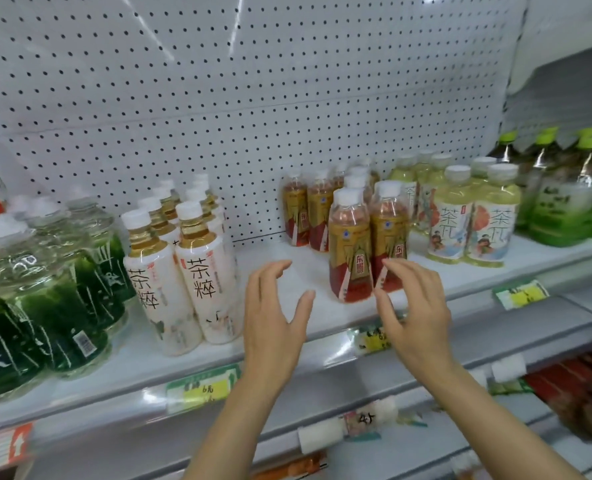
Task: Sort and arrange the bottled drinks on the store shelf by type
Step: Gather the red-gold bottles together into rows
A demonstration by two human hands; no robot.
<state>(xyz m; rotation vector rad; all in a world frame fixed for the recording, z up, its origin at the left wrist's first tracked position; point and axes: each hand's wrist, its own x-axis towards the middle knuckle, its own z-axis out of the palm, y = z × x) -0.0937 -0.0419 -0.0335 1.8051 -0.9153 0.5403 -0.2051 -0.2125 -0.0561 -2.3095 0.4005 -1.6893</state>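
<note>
Two bare hands hover over a store shelf of bottled drinks, holding nothing.

Head view: left hand [274,306] hangs above a bare patch of the white shelf [287,268], fingers [270,271] spread apart and loosely curved, empty. Right hand [414,299] sits just in front of the red-and-gold tea bottles [351,244], fingers [396,268] apart, tips near the front pair; contact unclear. More of that type stand behind, toward the pegboard back panel [218,98]. White-label tea bottles [204,271] stand in rows left of the gap, dark green bottles [45,306] at far left. Pale yellow-green tea bottles [471,220] stand right of the red-and-gold group, green-capped bottles [561,199] at far right. Price tags [201,389] line the shelf's front rail.
</note>
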